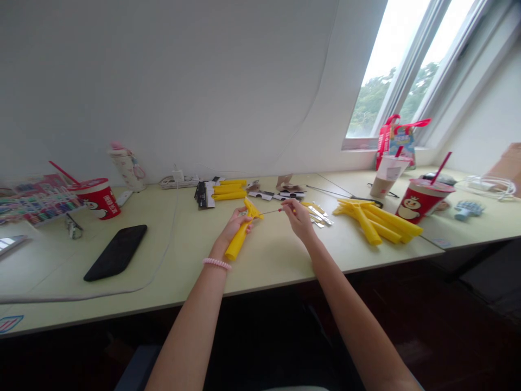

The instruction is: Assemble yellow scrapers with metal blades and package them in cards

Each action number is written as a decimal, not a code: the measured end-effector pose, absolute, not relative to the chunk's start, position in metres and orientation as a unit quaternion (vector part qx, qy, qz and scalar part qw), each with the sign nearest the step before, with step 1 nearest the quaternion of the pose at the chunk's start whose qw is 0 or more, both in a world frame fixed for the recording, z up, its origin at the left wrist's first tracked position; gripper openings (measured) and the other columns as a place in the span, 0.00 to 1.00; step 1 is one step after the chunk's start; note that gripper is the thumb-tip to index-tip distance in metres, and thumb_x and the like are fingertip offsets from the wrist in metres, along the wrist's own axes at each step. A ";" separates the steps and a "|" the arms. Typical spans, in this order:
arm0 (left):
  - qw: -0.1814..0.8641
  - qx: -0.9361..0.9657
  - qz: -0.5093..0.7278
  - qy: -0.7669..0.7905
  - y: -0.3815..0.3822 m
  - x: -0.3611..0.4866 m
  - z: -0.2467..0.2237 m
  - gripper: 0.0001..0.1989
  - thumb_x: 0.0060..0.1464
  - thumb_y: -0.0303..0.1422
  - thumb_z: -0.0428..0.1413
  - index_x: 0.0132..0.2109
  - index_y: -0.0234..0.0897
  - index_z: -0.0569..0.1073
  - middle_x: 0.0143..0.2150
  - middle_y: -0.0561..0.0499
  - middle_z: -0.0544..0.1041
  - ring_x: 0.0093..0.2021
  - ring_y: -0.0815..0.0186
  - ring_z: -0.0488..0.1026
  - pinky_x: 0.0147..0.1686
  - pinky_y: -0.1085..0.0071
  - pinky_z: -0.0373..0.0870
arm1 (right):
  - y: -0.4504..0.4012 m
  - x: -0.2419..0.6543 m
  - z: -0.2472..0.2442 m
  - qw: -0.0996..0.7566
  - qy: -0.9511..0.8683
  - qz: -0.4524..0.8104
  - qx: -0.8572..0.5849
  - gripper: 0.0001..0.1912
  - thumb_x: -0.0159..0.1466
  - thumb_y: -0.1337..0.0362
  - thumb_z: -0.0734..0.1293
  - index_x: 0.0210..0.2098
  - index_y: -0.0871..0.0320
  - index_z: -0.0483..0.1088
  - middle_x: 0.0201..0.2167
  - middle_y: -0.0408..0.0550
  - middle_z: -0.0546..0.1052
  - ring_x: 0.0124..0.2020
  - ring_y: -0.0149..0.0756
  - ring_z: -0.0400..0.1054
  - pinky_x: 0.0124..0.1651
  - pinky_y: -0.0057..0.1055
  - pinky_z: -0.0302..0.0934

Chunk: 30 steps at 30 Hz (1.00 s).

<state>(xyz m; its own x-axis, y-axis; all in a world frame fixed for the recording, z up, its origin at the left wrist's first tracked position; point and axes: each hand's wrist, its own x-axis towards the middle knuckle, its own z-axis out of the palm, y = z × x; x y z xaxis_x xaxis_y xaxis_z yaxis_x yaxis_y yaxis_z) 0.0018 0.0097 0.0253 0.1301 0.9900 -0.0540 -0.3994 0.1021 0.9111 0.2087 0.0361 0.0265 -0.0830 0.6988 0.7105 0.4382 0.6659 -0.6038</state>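
Note:
My left hand (pixel 234 227) is closed around a yellow T-shaped scraper handle (pixel 238 240), tilted with its thick grip end towards me. My right hand (pixel 298 218) pinches a thin screwdriver (pixel 271 211); its narrow metal shaft points left and its tip meets the head of the yellow handle. Whether a screw sits at that tip is too small to see. Just right of my right hand lie flat metal blades (pixel 321 215) and small yellow strips. Farther right, several similar yellow handles (pixel 368 217) are piled near the front edge.
Behind my hands are yellow tubes (pixel 230 190), black-and-white cards (pixel 204 195) and packaging (pixel 287 187). A black phone-like slab (pixel 116 252) and a red cup (pixel 97 199) stand left. Right are another red cup (pixel 423 201) and a milky drink (pixel 386 176). A cable (pixel 157 274) crosses the table.

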 end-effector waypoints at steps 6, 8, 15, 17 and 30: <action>0.644 0.398 0.538 0.371 0.014 0.001 0.021 0.22 0.44 0.20 0.52 0.46 0.40 0.56 0.32 0.50 0.70 0.18 0.77 0.64 0.16 0.81 0.57 | 0.032 0.208 0.029 0.569 -0.727 0.113 -0.369 0.09 0.60 0.59 0.60 0.32 0.57 0.67 0.29 0.47 0.73 0.30 0.33 0.66 0.30 0.27 0.61; 0.644 0.400 0.536 0.373 0.014 0.001 0.020 0.22 0.44 0.20 0.52 0.45 0.39 0.56 0.32 0.49 0.70 0.18 0.77 0.64 0.16 0.81 0.57 | 0.032 0.208 0.029 0.564 -0.734 0.111 -0.362 0.08 0.61 0.60 0.59 0.33 0.57 0.67 0.30 0.47 0.73 0.30 0.33 0.66 0.30 0.27 0.61; 0.640 0.403 0.535 0.377 0.013 0.001 0.021 0.21 0.45 0.20 0.52 0.45 0.39 0.57 0.32 0.49 0.71 0.18 0.77 0.64 0.17 0.81 0.58 | 0.032 0.209 0.028 0.577 -0.742 0.090 -0.329 0.08 0.61 0.66 0.57 0.34 0.57 0.67 0.33 0.48 0.72 0.33 0.33 0.66 0.34 0.29 0.63; 0.640 0.401 0.534 0.380 0.013 0.001 0.021 0.21 0.45 0.20 0.52 0.46 0.39 0.57 0.32 0.49 0.70 0.18 0.77 0.64 0.16 0.81 0.58 | 0.033 0.209 0.028 0.579 -0.738 0.077 -0.337 0.09 0.61 0.66 0.57 0.35 0.57 0.68 0.33 0.48 0.73 0.34 0.34 0.67 0.34 0.30 0.63; 0.640 0.391 0.542 0.378 0.012 0.002 0.023 0.21 0.44 0.20 0.51 0.46 0.39 0.56 0.31 0.50 0.70 0.17 0.77 0.64 0.16 0.81 0.57 | 0.027 0.208 0.028 0.548 -0.724 0.058 -0.415 0.13 0.61 0.56 0.59 0.32 0.58 0.70 0.20 0.43 0.72 0.20 0.30 0.62 0.27 0.26 0.56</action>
